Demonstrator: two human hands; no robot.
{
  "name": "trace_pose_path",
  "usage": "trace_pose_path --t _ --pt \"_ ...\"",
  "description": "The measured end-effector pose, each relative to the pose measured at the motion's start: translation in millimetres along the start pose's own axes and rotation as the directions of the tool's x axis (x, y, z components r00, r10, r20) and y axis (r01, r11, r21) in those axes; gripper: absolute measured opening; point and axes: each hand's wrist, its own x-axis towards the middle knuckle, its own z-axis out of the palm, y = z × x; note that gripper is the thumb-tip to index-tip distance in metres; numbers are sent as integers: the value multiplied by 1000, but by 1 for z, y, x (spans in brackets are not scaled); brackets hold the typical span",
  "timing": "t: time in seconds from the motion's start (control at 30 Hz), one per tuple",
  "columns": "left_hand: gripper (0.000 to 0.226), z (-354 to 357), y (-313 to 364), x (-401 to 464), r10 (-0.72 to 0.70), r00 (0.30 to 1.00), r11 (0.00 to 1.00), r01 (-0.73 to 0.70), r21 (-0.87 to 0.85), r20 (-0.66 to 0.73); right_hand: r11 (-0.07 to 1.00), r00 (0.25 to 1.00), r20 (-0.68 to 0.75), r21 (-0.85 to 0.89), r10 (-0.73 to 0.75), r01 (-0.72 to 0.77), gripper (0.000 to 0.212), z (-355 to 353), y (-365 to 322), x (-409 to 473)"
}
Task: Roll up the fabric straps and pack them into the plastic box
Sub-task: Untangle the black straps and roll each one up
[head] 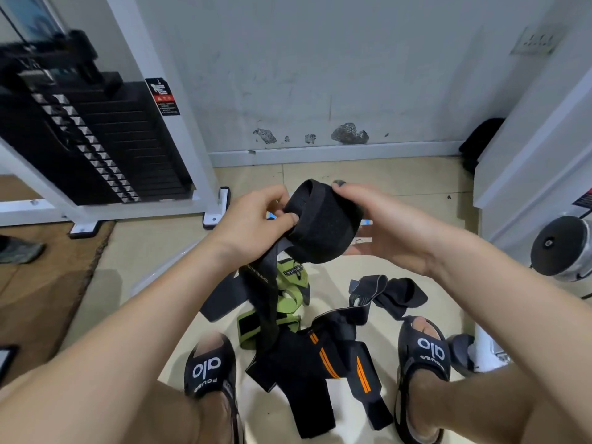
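Head view looks down on a person standing over a heap of gym straps on the tiled floor. Both hands are raised in front, sharing one black strap roll. The left hand pinches the roll's near edge between thumb and curled fingers. The right hand cups the other side, thumb laid over the top and fingers spread loosely beneath. A loose black tail hangs from the roll down onto the heap.

On the floor between two black sandals I count one lime-green strap, one black wrap with orange stripes, one dark grey wrap beside it, and further black pieces whose number I cannot tell apart. The left sandal and right sandal each carry white lettering. A black weight stack in a white frame stands at the left against the scuffed wall. Of the plastic box I can make out nothing certain.
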Motion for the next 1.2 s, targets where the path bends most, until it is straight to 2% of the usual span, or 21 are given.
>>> trace_pose_path --t 0.23,0.37,0.5,0.53,0.63,0.7,0.77,0.83,0.93,1.07,1.2 --pt "15 4 -1 9 -54 999 995 54 -87 3 988 997 35 138 70 -74 31 8 4 4" --pt "16 5 -1 11 -79 997 984 80 -160 12 955 991 47 266 125 -133 51 7 1 9" --pt "16 6 0 11 -59 997 976 70 -206 58 958 989 120 262 87 -116 17 11 1 12" --pt "15 6 1 11 -53 997 974 65 -215 62 957 988 125 268 85 -116 15 10 2 14" --pt "17 5 1 13 -42 995 977 59 -205 87 966 994 72 237 87 -102 29 7 4 17" --pt "23 3 -1 13 -57 988 974 87 -210 146 966 997 38 245 74 -81 12 7 2 18" --pt "29 1 -2 14 -104 976 958 150 -245 194 964 998 25 256 62 -67 34 4 2 21" --pt "36 -1 0 15 -185 960 922 244 -302 211 969 998 47 239 49 -59 47 3 0 22" --pt "48 -6 0 17 -295 927 843 366 -393 231 979 992 119 197 33 -57 45 -1 -2 19" --pt "35 -15 10 16 -359 906 738 423 -526 224 983 985 167 169 50 -78 50 -3 -5 12" --pt "22 -14 17 13 -381 878 731 479 -486 291 987 975 215 140 49 -81 57 -1 -5 7"
